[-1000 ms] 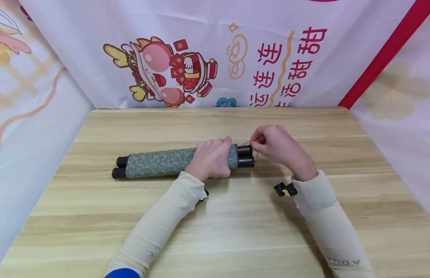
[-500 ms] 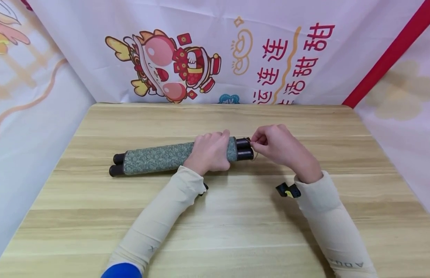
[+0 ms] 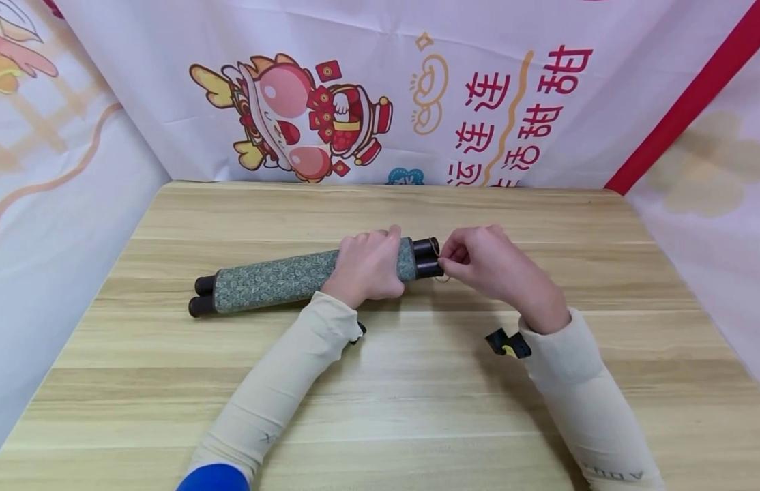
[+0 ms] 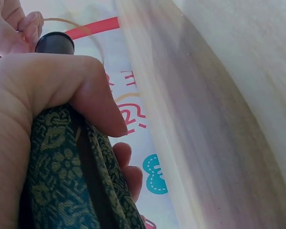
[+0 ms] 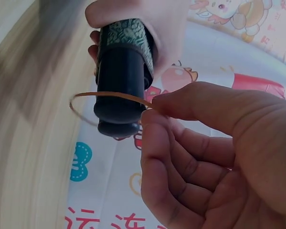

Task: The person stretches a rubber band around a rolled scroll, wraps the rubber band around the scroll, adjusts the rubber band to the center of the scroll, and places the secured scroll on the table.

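A rolled scroll (image 3: 275, 279), covered in green patterned fabric with two dark rods side by side, lies slantwise over the table. My left hand (image 3: 369, 267) grips it near its right end, thumb and fingers wrapped round the fabric. Just past that end, my right hand (image 3: 497, 264) pinches a thin tan rubber band (image 5: 105, 94) between thumb and index finger. In the right wrist view the band loops around the dark rod ends (image 5: 120, 71), with slack on the far side. The other right fingers are curled in towards the palm.
The wood-grain table (image 3: 417, 395) extends on all sides of the scroll. Behind it hangs a white printed cloth (image 3: 368, 41) with a cartoon figure and red characters. Black wrist cameras (image 3: 507, 343) sit at the sleeve cuffs.
The rubber band has come from beside the rod ends to around them. Both hands stay close to the scroll, which has shifted slightly left and up in view.
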Tool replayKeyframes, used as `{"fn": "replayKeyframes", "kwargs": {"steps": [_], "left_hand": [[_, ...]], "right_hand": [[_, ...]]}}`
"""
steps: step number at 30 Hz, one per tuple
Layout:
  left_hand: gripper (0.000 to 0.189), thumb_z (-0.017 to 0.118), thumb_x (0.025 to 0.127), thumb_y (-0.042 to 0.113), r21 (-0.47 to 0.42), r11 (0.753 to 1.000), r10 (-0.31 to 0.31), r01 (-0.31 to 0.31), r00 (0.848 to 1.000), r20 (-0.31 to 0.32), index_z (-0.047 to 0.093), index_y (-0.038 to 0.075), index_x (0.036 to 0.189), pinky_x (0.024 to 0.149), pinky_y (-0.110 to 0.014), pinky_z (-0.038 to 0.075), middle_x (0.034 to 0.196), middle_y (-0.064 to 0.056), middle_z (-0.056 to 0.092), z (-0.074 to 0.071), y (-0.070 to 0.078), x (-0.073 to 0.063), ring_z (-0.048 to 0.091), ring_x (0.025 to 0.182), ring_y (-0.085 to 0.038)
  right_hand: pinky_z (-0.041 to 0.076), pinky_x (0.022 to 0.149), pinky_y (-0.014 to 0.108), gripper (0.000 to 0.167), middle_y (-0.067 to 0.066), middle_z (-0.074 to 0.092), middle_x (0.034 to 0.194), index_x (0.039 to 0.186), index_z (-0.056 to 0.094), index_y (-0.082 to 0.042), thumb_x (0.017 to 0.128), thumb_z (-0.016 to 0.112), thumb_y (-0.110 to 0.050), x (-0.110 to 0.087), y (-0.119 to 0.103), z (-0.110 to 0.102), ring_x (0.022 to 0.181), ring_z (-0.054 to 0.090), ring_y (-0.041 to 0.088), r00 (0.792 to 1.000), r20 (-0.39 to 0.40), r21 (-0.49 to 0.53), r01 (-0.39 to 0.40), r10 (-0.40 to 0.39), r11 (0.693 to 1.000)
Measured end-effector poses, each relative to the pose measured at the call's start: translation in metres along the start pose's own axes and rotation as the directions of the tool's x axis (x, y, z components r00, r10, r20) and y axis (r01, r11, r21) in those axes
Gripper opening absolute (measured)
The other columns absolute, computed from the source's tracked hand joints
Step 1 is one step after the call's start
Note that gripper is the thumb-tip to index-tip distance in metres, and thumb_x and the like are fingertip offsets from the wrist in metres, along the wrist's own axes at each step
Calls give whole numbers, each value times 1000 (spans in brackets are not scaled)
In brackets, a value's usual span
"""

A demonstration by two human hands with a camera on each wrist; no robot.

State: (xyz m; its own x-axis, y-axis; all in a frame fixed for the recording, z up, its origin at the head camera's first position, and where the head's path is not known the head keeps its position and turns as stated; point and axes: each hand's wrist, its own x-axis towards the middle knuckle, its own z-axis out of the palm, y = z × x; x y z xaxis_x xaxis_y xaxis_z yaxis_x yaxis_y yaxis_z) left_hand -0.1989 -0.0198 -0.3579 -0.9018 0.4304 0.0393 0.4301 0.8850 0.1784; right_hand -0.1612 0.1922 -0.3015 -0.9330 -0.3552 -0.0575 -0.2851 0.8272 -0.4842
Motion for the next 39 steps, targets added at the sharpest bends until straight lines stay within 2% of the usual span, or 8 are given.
{"fn": "replayKeyframes", "kwargs": {"steps": [11,17,25,35,39], "left_hand": [[64,81,72,31,3,1000,-2,2,1000,13,57,12,128,68,-48,54,98,-6,69,0,3,0,64,80,-26],[60,81,71,33,18,1000,12,-12,999,33,57,13,122,70,-49,55,96,-5,69,1,8,-1,65,82,-26],[66,79,70,33,62,996,65,-67,997,33,58,10,129,58,-42,51,94,-1,68,5,18,-3,63,72,-22],[62,78,69,32,81,990,116,-119,993,35,59,12,124,57,-38,46,83,0,63,5,31,-8,60,69,-21],[53,79,67,32,96,986,132,-134,991,29,57,14,112,56,-38,47,85,0,63,7,35,-10,59,68,-20]], "right_hand": [[62,74,34,7,7,76,88,94,76,-6,97,74,-13,0,-6,3,77,69,18,1000,-22,2,9,-9,1000],[64,75,35,7,9,77,91,96,77,-6,97,73,-12,0,-6,3,79,70,18,999,-33,5,6,-6,1000],[64,74,35,8,10,77,91,98,76,-4,98,73,-11,0,-3,3,80,72,20,999,-52,0,-14,14,1000],[63,74,36,9,10,77,90,97,76,-4,99,70,-11,2,1,2,80,71,20,997,-70,-23,-33,31,999],[63,75,36,10,11,77,91,98,76,-4,99,70,-11,1,1,2,80,71,20,997,-60,-28,-45,43,999]]}}
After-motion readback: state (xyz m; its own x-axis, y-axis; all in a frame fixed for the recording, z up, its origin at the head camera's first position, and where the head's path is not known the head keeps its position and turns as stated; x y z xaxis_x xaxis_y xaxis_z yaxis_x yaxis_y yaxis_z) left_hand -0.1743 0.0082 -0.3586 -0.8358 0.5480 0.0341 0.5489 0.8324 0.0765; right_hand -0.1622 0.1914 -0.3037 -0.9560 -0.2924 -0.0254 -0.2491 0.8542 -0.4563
